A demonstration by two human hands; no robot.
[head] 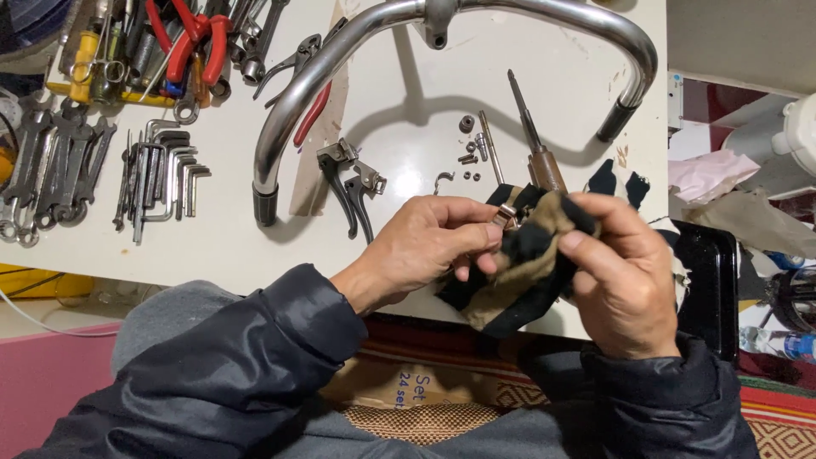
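Note:
My left hand [425,246] pinches a small shiny metal clamp [507,216] between thumb and fingers, just over the front edge of the white table [221,242]. My right hand [625,272] grips a black and tan rag [518,272] and presses it against the clamp. Part of the rag hangs below both hands. Just behind the hands lie a wooden-handled screwdriver [534,140] and two brake levers [350,183].
A chrome handlebar [340,59] with black grips curves across the table. Small bolts and nuts [473,146] lie beneath it. Hex keys [163,174], wrenches [55,166] and red-handled pliers [194,38] fill the left side. A black tray [710,280] sits at right.

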